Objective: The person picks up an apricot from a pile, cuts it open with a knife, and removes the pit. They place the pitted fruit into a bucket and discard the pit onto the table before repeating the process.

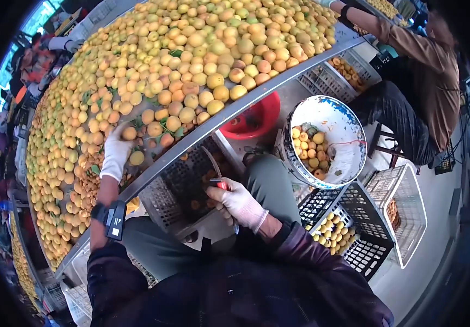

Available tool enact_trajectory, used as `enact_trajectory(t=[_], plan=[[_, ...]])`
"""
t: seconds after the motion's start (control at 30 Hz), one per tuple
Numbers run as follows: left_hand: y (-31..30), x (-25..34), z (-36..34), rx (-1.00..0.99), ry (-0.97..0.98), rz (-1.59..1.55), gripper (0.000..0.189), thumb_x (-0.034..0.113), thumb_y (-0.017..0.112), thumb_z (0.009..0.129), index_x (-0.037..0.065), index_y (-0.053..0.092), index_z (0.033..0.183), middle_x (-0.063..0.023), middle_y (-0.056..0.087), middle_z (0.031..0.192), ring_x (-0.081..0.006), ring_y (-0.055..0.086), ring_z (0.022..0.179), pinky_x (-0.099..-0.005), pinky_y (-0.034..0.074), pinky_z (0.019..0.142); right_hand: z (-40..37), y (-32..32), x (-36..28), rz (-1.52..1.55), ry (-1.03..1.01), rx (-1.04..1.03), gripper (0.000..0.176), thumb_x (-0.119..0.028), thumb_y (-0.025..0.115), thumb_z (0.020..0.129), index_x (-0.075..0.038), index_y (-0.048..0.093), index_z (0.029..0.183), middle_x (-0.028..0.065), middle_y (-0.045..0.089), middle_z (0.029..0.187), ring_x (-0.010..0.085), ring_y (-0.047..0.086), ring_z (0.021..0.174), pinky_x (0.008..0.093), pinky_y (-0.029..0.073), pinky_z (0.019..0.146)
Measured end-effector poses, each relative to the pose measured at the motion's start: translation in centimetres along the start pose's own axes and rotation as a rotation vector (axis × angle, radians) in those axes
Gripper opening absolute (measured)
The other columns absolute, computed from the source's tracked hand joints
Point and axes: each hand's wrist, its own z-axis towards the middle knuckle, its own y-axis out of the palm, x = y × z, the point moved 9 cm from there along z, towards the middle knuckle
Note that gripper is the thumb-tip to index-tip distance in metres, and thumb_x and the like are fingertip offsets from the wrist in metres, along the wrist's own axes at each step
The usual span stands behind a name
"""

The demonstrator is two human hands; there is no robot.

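My left hand (pixel 118 151), in a white glove, is at the heaped table with its fingertips closed around an apricot (pixel 130 133). More apricots (pixel 208 60) surround it, mixed with a few green leaves. A flattened brown pile of opened fruit (pixel 90 169) lies just left of that wrist. Over my lap, my right hand (pixel 240 206), also gloved, is wrapped round a small tool (pixel 222 185) with a red and black end; most of it is hidden in the fist. Below and left of this hand stands a dark crate (pixel 178 182) with some fruit pieces inside.
The table's metal edge (pixel 191 141) runs diagonally before me. Under it sits a red basin (pixel 257 117). To the right are a white bucket (pixel 349 117) part-filled with fruit, a black crate (pixel 368 226) and a white crate (pixel 413 201). Another person (pixel 428 82) sits at the right.
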Motion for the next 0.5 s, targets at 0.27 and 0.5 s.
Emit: enact_trajectory(t=[0.27,0.5], plan=[[-2.1,22.1,-7.4,-0.205,0.018,-0.559,0.052,0.013,0.067,0.076,0.007,0.054,0.126,-0.0062,0.065,0.096,-0.0127,0.060,0.073,-0.0272,0.051,0.062,1.3,1.1,2.5,-0.056,0.039,-0.061,0.018,-0.029,0.062,0.088,-0.014,0.053,0.093,-0.0024,0.047,0.062,0.0077,0.042,0.042,0.0245,0.035,0.037],[10.4,37.1,-15.8,-0.469,0.734,-0.556,0.053,0.019,0.074,0.067,0.012,0.062,0.118,-0.0157,0.058,0.117,-0.0276,0.055,0.113,-0.0361,0.046,0.090,2.5,2.6,8.0,0.393,0.165,-0.338,0.033,-0.029,0.051,0.096,-0.007,0.043,0.120,0.0007,0.057,0.092,0.0118,0.057,0.073,0.0295,0.049,0.054]])
